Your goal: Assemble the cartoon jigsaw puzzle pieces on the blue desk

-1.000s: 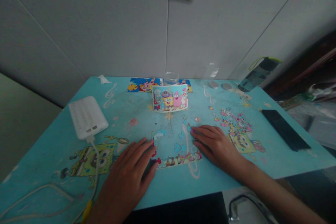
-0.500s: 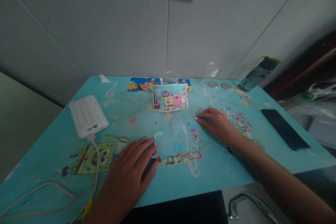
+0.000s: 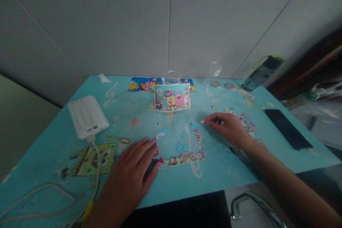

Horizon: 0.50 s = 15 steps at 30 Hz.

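Note:
Between the thumb and fingers of my right hand is a small puzzle piece, held just above the table. My left hand lies with fingers apart, its fingertips against the left side of a partly joined jigsaw puzzle. Joined pieces form its lower edge and parts of both sides. Several loose blue pieces lie within this frame. A pile of mixed pieces sits beyond my right wrist, partly hidden by it. Behind the puzzle, a cartoon picture card stands propped up.
A white power bank with a cable is at the left. On the right lie a black phone-like slab and a leaning water bottle. Round lids and a clear jar stand near the wall.
My right hand has shifted slightly right with the puzzle piece, and its fingertips now show the piece more plainly. My left hand stays in place. The view has tilted a little.

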Available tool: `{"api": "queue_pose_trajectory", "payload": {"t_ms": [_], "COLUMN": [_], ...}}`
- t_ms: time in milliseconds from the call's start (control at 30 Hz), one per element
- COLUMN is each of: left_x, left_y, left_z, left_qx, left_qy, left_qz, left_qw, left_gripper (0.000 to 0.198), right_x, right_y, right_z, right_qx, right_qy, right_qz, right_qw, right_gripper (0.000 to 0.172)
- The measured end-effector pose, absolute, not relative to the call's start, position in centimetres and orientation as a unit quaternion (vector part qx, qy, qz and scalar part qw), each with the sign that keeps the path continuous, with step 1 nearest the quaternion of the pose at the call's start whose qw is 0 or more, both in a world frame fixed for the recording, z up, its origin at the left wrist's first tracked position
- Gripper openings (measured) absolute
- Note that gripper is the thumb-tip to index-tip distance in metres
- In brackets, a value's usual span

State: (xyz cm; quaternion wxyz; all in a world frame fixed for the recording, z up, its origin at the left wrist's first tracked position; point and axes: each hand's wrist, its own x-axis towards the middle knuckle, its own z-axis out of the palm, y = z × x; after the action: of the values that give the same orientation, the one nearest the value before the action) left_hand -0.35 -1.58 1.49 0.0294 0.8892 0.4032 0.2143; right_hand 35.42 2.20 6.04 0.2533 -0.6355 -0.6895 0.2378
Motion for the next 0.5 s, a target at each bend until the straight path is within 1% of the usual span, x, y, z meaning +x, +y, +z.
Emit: {"api": "queue_pose_trajectory", "payload": {"t_ms": [100,200,500], "left_x": [-0.3,-0.4,-0.4], "left_y": [-1.6,-1.6,-1.6], "left_z": [1.5,1.4,1.4], "left_qx": [0.889,0.890,0.889], "left_qy": [0.404,0.404,0.404], "left_qz": [0.214,0.210,0.215], "left_qw": [0.030,0.030,0.029], "left_gripper": [0.034,0.034,0.034], "right_x": [34.6,33.9,33.3], "right_y": [0.2,-1.6,-2.1], "right_z": [7.3,7.7,7.1], "right_qx": [-0.616,-0.599,-0.599], "right_qy": [-0.689,-0.694,-0.696], "right_qz": [0.292,0.335,0.367], "right_qw": [0.245,0.220,0.153], "right_gripper": [0.019,0.017,0.019]}}
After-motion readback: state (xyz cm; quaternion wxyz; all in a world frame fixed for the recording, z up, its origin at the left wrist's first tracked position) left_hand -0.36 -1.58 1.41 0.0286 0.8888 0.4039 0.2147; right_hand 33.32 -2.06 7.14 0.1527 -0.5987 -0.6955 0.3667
